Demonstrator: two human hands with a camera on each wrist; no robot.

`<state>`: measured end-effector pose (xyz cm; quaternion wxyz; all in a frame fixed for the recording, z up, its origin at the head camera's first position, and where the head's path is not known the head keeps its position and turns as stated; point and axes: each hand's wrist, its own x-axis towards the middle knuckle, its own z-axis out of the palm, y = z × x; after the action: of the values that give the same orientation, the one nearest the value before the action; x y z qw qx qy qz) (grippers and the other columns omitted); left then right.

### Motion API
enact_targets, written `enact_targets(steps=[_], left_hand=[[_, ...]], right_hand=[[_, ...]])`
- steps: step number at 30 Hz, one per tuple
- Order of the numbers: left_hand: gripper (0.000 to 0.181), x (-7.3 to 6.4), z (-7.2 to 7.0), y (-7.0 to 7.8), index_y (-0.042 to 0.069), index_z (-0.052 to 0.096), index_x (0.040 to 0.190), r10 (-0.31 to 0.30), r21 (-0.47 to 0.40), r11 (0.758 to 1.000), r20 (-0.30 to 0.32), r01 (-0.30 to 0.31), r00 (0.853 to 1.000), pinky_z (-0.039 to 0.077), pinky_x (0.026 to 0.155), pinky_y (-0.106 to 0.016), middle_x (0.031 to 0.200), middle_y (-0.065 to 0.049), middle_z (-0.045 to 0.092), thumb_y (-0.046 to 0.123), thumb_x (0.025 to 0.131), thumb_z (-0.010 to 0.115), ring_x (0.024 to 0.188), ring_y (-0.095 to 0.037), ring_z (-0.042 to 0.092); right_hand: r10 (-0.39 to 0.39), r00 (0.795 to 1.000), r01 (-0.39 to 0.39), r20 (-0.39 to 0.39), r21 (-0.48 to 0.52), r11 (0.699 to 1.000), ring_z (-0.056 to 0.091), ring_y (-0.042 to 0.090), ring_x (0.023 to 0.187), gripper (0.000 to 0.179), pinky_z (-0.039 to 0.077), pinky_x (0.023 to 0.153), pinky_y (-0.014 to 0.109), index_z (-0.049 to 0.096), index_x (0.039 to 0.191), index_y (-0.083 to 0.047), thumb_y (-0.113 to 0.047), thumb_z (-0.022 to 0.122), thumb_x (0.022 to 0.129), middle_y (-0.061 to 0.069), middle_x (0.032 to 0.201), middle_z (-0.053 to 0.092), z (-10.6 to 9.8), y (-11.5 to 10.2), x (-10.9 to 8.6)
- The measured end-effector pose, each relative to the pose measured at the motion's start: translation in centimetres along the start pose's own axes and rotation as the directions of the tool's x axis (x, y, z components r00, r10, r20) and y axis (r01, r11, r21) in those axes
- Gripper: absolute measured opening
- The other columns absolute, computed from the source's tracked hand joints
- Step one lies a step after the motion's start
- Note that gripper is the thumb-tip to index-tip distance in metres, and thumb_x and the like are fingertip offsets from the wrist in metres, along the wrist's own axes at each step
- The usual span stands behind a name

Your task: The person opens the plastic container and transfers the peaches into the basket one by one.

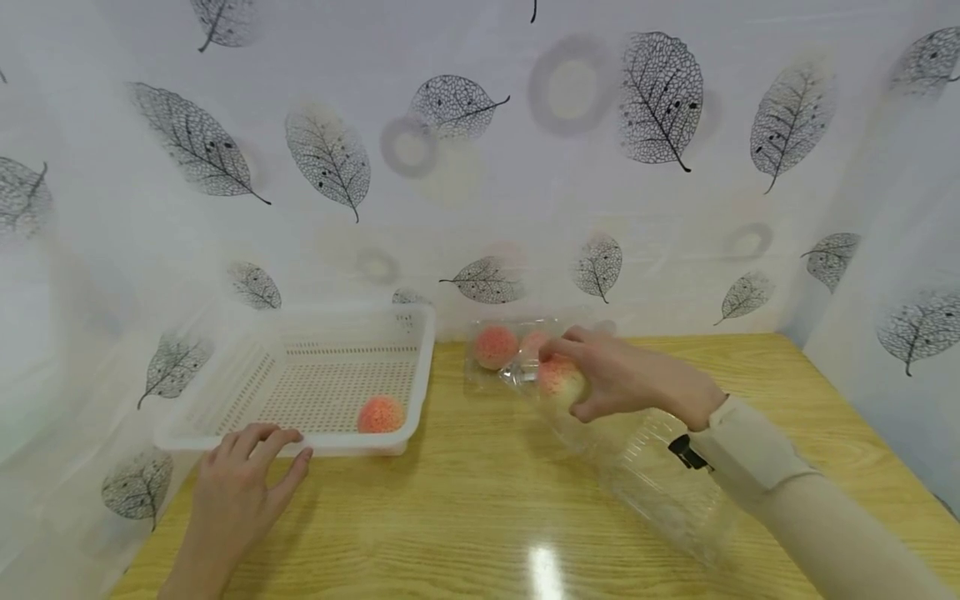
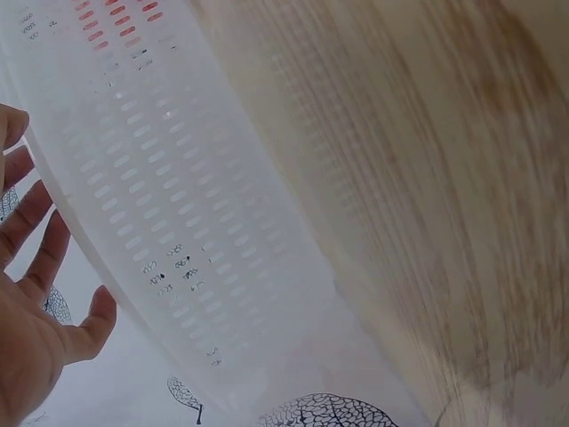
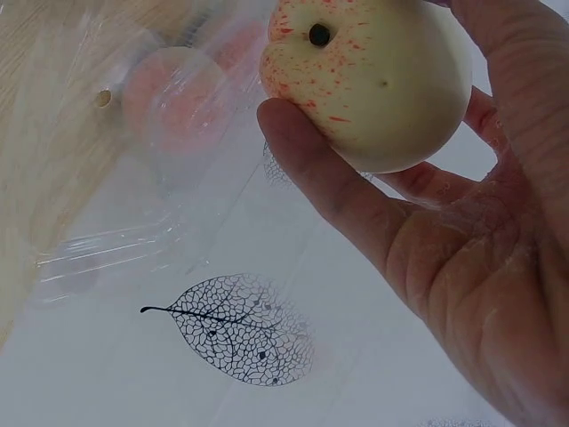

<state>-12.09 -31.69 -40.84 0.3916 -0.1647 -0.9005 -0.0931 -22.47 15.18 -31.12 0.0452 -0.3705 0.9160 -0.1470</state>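
Note:
My right hand [image 1: 618, 375] grips a pale yellow peach [image 1: 561, 379] with red speckles. In the right wrist view its thumb and fingers lie around the peach [image 3: 382, 80], and a dark spot shows at its stem end. Behind it, a clear plastic clamshell box [image 1: 480, 379] holds another reddish peach [image 1: 496, 347] and part of a further one [image 1: 534, 343]. My left hand [image 1: 240, 475] rests its fingertips at the near rim of a white plastic basket [image 1: 420, 375]. One orange-red peach [image 1: 381, 414] sits inside the basket's near right corner.
The box's transparent lid [image 1: 660, 475] lies spread toward the near right, under my right forearm. A wood-grain table [image 1: 465, 517] carries everything. A white sheet [image 1: 480, 192] with leaf prints hangs behind and at both sides.

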Motion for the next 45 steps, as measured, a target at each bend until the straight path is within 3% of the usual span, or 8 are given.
enact_targets(steps=[3,14,23,45], left_hand=[[0.039,0.0,0.1,0.0,0.012,0.072,0.093,0.003,0.000,1.000,-0.004,-0.003,1.000,0.049,0.058,-0.058,0.090,-0.012,0.068,0.048,0.097,0.058,0.077,-0.037,0.063],[0.029,-0.1,0.2,-0.1,0.012,0.072,0.094,0.001,-0.005,1.000,-0.008,-0.001,1.000,0.048,0.059,-0.059,0.091,-0.013,0.068,0.040,0.089,0.068,0.077,-0.038,0.063],[0.063,-0.2,0.2,0.2,0.011,0.072,0.092,-0.006,-0.002,1.000,-0.026,0.006,1.000,0.047,0.058,-0.058,0.088,-0.012,0.068,0.064,0.103,0.038,0.076,-0.038,0.063],[0.064,0.0,0.2,0.2,0.012,0.071,0.093,-0.017,0.011,1.000,-0.020,0.017,1.000,0.047,0.059,-0.058,0.090,-0.011,0.068,0.066,0.103,0.038,0.077,-0.037,0.063]], right_hand=[[-0.001,1.000,0.001,0.011,0.015,1.000,0.062,0.018,0.097,0.072,0.057,0.082,0.034,0.055,0.137,-0.017,-0.015,0.081,0.071,0.011,0.128,0.057,0.1,-0.3,0.4],[-0.040,0.999,0.040,-0.029,0.013,0.999,0.063,0.021,0.105,0.075,0.057,0.087,0.037,0.055,0.140,-0.016,-0.017,0.082,0.070,0.006,0.131,0.058,0.2,-1.0,1.6],[-0.042,0.999,0.042,-0.021,0.024,0.999,0.062,0.023,0.113,0.073,0.056,0.094,0.042,0.055,0.140,-0.019,-0.017,0.079,0.071,0.005,0.134,0.057,0.4,-1.8,2.5],[-0.115,0.993,0.115,-0.019,0.017,0.993,0.059,0.018,0.105,0.071,0.053,0.090,0.035,0.056,0.136,-0.021,-0.016,0.082,0.070,0.004,0.125,0.057,1.1,-3.5,5.0]])
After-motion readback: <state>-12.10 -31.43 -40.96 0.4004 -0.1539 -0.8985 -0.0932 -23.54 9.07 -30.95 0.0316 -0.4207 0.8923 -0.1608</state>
